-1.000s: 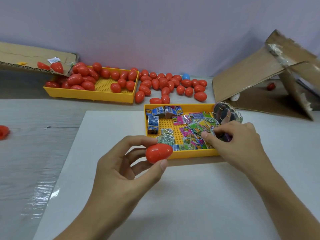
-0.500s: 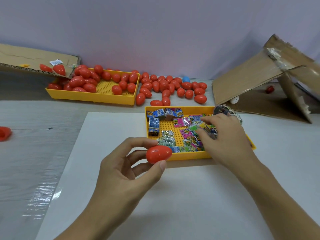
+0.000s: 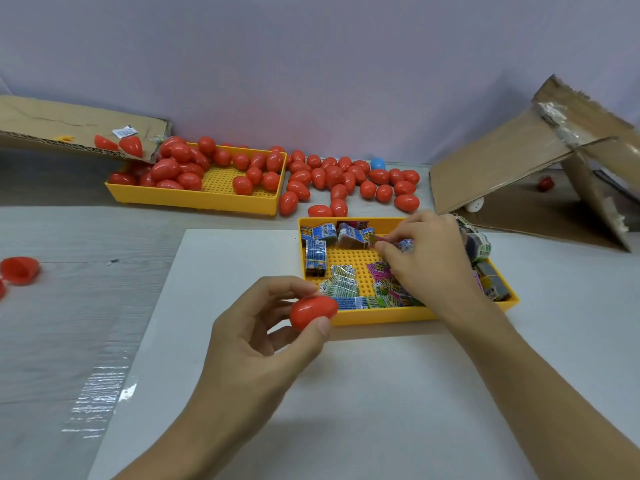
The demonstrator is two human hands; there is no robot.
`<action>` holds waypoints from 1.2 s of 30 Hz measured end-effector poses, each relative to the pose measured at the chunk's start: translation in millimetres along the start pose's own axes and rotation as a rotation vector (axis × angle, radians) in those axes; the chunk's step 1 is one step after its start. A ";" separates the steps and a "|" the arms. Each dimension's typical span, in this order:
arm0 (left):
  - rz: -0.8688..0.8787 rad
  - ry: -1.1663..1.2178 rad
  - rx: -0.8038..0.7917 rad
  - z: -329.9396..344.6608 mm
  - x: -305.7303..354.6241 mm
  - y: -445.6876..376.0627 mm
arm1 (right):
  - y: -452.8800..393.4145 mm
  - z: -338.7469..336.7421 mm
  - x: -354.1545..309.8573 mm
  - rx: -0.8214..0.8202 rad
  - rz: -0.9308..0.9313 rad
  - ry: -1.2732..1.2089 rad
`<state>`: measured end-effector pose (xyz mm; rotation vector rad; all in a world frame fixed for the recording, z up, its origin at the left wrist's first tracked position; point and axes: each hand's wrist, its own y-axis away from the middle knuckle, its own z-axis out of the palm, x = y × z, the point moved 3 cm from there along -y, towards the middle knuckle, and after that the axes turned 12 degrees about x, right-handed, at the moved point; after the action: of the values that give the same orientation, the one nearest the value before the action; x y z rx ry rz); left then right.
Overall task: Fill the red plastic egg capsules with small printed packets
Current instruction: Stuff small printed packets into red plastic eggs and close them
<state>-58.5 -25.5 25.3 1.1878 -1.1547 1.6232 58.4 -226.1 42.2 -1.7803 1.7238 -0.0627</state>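
Observation:
My left hand (image 3: 256,344) pinches a closed red egg capsule (image 3: 311,311) between thumb and fingers, just in front of the near yellow tray (image 3: 374,317). That tray holds several small printed packets (image 3: 341,285) in blue, green and pink. My right hand (image 3: 429,258) reaches into the tray's far side, and its fingertips pinch a small packet (image 3: 379,240) there. More red egg capsules (image 3: 346,181) lie loose on the table behind the tray.
A second yellow tray (image 3: 207,199) at the back left holds several red eggs. An open red capsule half (image 3: 19,270) lies at the far left. Cardboard pieces stand at the back left (image 3: 52,123) and right (image 3: 512,168). A white mat (image 3: 346,410) covers the table before me.
My right hand moved from the tray's right side toward its far middle and now pinches a packet. The left hand with the red egg stayed in place.

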 end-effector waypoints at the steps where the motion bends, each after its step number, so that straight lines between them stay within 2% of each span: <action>1: 0.003 0.016 0.000 0.3 1.0 -0.4 | 3.0 -7.3 0.2 0.026 0.005 -0.079; 3: 0.029 0.018 -0.025 1.9 3.5 -0.7 | 11.9 -21.6 -0.7 0.024 0.033 -0.258; 6: 0.103 -0.022 -0.064 5.0 4.7 -0.1 | 33.1 -37.8 -3.5 -0.098 0.078 -0.495; 12: 0.123 -0.121 -0.086 8.2 8.0 4.2 | 72.0 -42.9 -16.4 -0.614 0.238 -0.924; 16: 0.092 -0.153 -0.170 13.7 10.1 9.3 | 83.6 -41.2 -27.7 -0.778 0.297 -1.033; 21: 0.093 -0.148 -0.189 16.4 8.3 12.2 | 87.5 -41.9 -30.4 -0.788 0.261 -0.997; 25: 0.107 -0.138 -0.145 13.7 5.8 10.4 | 88.9 -41.5 -27.9 -0.663 0.133 -0.854; 28: 0.124 -0.141 -0.137 13.8 6.8 11.5 | 90.9 -40.7 -28.7 -0.634 0.071 -0.794; 36: -0.010 -0.082 -0.151 14.4 3.0 11.7 | 93.0 -40.1 -28.3 -0.647 0.035 -0.841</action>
<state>-66.8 -42.2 27.8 1.1687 -1.2972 1.4637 -45.6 -209.7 41.0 -1.7862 1.1878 1.1996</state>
